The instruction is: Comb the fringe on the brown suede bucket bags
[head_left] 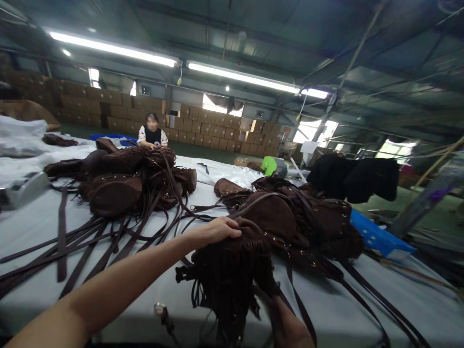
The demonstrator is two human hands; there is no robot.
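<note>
Closest to me, a dark brown fringed bag (232,270) hangs over the near edge of the table, its long fringe drooping down. My left hand (220,229) is closed on the gathered top of this bag, thumb and fingers pinching the fabric. Low at the right, my right hand (290,321) is against the bag's side by a strap; its fingers are hidden in shadow and behind the brown material. Just beyond, a pile of similar brown bags (275,215) with metal eyelets touches the held one. A metal buckle or clip (161,309) dangles left of the fringe.
Another heap of brown bags (116,193) lies on the left of the white-covered table (145,285), long straps trailing forward. A blue box (380,237) and black cloth (355,176) are at right. Across the table sits a person (152,133); stacked cartons (206,128) line the back.
</note>
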